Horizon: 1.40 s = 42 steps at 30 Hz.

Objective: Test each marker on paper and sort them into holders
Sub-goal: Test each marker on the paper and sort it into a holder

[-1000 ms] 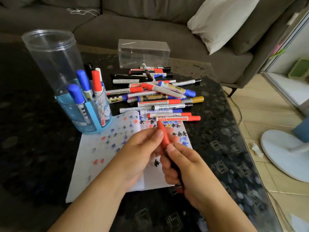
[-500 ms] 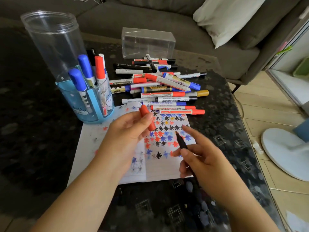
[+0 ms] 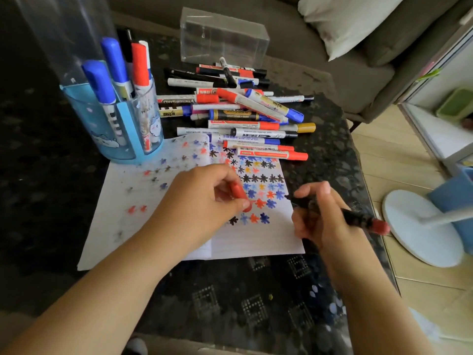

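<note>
My right hand (image 3: 323, 216) grips an uncapped black marker with a red end (image 3: 358, 219), its tip at the right edge of the white paper (image 3: 143, 201). My left hand (image 3: 204, 203) holds the marker's red cap (image 3: 239, 193) over the paper, which is covered in small coloured star marks. A pile of several markers (image 3: 240, 116) lies beyond the paper. A blue holder (image 3: 112, 139) at the left contains several blue and red markers. A tall clear cylinder (image 3: 64, 34) stands behind it.
A clear plastic box (image 3: 222, 38) sits at the back of the dark patterned table (image 3: 230, 298). A grey sofa with a pale cushion (image 3: 343, 19) lies behind. To the right, off the table's edge, a white fan base (image 3: 417, 226) rests on the wood floor.
The red cap came off the marker and stays in my left hand. My right hand turned the marker and brought its tip down to the paper's right side.
</note>
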Each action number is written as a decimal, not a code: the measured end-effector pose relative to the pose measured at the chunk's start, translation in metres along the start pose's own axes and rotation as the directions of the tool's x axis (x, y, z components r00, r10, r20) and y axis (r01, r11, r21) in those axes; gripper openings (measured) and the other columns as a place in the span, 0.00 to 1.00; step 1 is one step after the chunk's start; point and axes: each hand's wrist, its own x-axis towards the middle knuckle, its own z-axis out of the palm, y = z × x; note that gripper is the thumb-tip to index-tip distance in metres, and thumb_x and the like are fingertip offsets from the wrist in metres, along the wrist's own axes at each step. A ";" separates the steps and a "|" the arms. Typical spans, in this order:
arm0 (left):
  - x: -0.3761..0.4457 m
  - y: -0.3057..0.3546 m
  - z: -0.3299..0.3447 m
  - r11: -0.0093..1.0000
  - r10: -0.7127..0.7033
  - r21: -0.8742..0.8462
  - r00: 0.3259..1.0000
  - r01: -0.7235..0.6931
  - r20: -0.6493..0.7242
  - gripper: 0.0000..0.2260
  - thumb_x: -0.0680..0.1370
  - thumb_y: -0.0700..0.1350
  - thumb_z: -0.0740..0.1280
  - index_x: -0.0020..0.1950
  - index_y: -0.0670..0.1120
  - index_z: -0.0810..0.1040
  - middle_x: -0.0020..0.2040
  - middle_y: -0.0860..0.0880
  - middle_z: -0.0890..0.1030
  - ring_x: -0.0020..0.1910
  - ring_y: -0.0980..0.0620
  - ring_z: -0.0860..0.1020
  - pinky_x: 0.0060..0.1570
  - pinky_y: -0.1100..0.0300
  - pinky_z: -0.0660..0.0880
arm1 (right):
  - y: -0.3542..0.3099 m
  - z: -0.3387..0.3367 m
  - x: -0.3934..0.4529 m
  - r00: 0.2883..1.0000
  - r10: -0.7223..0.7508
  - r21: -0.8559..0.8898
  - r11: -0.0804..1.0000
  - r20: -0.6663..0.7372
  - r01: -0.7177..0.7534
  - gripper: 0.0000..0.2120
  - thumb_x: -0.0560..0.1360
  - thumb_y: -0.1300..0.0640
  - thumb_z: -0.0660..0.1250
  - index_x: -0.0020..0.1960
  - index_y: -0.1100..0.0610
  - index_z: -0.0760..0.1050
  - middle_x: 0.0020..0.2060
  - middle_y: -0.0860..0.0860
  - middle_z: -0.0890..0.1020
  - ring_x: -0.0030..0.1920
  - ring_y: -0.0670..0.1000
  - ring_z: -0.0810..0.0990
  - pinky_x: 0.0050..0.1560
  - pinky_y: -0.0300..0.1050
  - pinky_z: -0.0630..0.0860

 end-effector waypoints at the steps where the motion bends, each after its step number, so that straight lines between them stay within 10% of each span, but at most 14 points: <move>1: 0.000 0.000 0.001 0.999 0.020 0.039 1.000 -0.020 0.011 0.05 0.68 0.45 0.75 0.40 0.51 0.80 0.36 0.55 0.82 0.38 0.59 0.79 0.42 0.65 0.75 | -0.002 0.000 0.000 1.000 0.012 0.002 1.000 -0.029 -0.012 0.19 0.75 0.39 0.55 0.41 0.50 0.78 0.28 0.50 0.76 0.33 0.50 0.73 0.39 0.48 0.70; 6: -0.002 0.002 0.008 0.969 0.111 0.215 0.992 -0.120 0.053 0.04 0.68 0.48 0.75 0.39 0.52 0.81 0.35 0.59 0.80 0.42 0.62 0.76 0.42 0.75 0.68 | -0.001 0.002 0.001 0.999 -0.008 -0.297 0.955 -0.046 -0.006 0.08 0.74 0.53 0.65 0.39 0.55 0.79 0.32 0.50 0.82 0.33 0.45 0.77 0.38 0.43 0.74; 18: -0.002 0.004 0.013 0.965 0.096 0.242 0.994 -0.105 0.049 0.04 0.68 0.48 0.74 0.39 0.51 0.81 0.35 0.58 0.80 0.40 0.61 0.77 0.55 0.52 0.71 | 0.008 0.001 0.005 0.999 -0.007 -0.408 0.913 -0.037 -0.008 0.09 0.73 0.61 0.66 0.36 0.62 0.71 0.25 0.48 0.71 0.26 0.41 0.67 0.24 0.31 0.61; 29: -0.001 -0.002 0.013 0.967 0.087 0.235 0.995 -0.097 0.050 0.04 0.68 0.47 0.74 0.39 0.51 0.81 0.35 0.59 0.81 0.40 0.63 0.77 0.44 0.73 0.69 | 0.008 0.002 0.003 1.000 -0.003 -0.379 0.925 0.000 0.002 0.09 0.74 0.58 0.67 0.37 0.59 0.74 0.30 0.54 0.77 0.29 0.43 0.71 0.27 0.32 0.66; 34: 0.001 0.001 0.007 0.991 -0.035 -0.132 0.999 0.031 -0.027 0.06 0.71 0.41 0.72 0.46 0.50 0.80 0.38 0.54 0.83 0.38 0.61 0.80 0.40 0.72 0.74 | -0.001 0.003 0.002 0.993 -0.081 -0.092 0.993 -0.088 0.073 0.09 0.70 0.50 0.71 0.35 0.53 0.75 0.26 0.45 0.75 0.28 0.43 0.71 0.31 0.36 0.68; 42: 0.005 0.007 0.001 0.761 -0.229 -0.617 0.973 0.202 0.037 0.14 0.65 0.48 0.69 0.48 0.44 0.81 0.42 0.47 0.85 0.37 0.54 0.81 0.46 0.62 0.76 | -0.013 0.013 -0.001 0.985 -0.153 0.329 0.929 -0.080 0.171 0.12 0.71 0.57 0.59 0.32 0.54 0.79 0.25 0.54 0.78 0.27 0.51 0.73 0.29 0.38 0.70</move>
